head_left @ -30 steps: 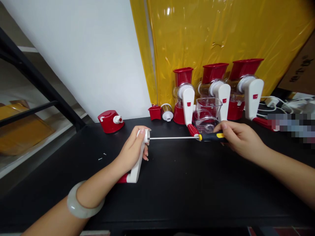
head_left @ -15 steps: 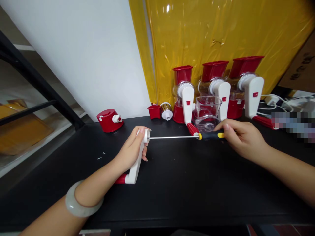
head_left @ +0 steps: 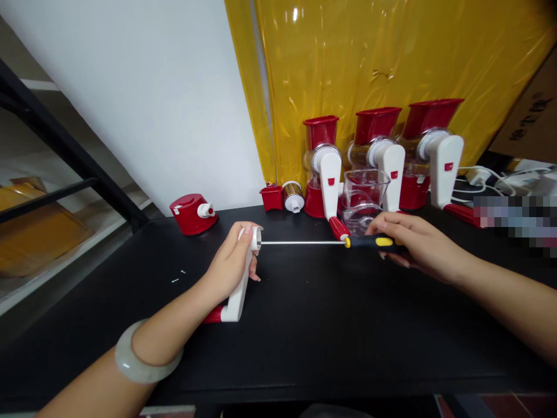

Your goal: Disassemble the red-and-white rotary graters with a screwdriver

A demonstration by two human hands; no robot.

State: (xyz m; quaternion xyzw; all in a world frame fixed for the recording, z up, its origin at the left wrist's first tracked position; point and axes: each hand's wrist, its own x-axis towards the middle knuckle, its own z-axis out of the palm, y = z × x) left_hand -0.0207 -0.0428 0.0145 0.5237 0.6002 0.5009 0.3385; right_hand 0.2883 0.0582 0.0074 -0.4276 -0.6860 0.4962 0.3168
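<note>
My left hand (head_left: 232, 255) is wrapped round the upper end of a white crank handle (head_left: 237, 299), whose red grip points left at the bottom. The round white socket of the handle faces right. In my right hand (head_left: 413, 241) is a screwdriver (head_left: 369, 242) with a black and yellow grip, held level. Its long metal shaft runs left, and the tip goes into the socket, so the tip itself is hidden. My right fingers lie round the rear of the screwdriver's grip.
Behind stand three red and white rotary graters (head_left: 322, 168) and a clear plastic housing (head_left: 363, 194). A red base (head_left: 194, 213) sits at the back left, a red hopper (head_left: 271, 198) and a drum grater (head_left: 293, 197) nearer the middle. Two small screws (head_left: 175, 280) lie on the black table (head_left: 326, 348).
My right fingers have shifted on the screwdriver's grip, and the grip has turned so that more of its yellow inlay shows. The shaft stays in the socket; my left hand keeps its hold.
</note>
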